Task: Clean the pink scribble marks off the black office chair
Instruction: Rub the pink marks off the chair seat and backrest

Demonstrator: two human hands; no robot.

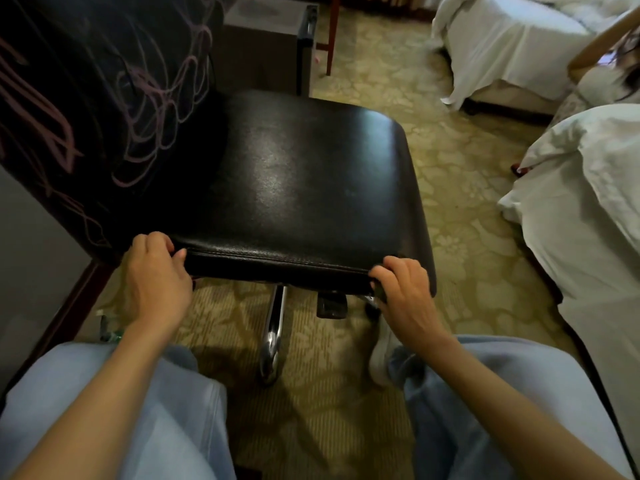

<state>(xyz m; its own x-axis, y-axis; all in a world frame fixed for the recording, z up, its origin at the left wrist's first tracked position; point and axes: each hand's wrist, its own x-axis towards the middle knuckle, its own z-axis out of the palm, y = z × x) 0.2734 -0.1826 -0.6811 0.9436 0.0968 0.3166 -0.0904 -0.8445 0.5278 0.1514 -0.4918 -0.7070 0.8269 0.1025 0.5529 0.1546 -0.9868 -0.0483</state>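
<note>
The black office chair stands right in front of me, its glossy seat turned sideways and its backrest at the upper left. Pink scribble marks loop all over the backrest; the seat looks unmarked. My left hand grips the near edge of the seat at its left end, fingers curled over the seam. My right hand grips the same edge near the right corner. No cloth or cleaner is in either hand.
A chrome chair leg and lever show under the seat. Beds with white sheets lie to the right, a dark cabinet behind the chair, a wall at left. Patterned carpet covers the floor; another person is at upper right.
</note>
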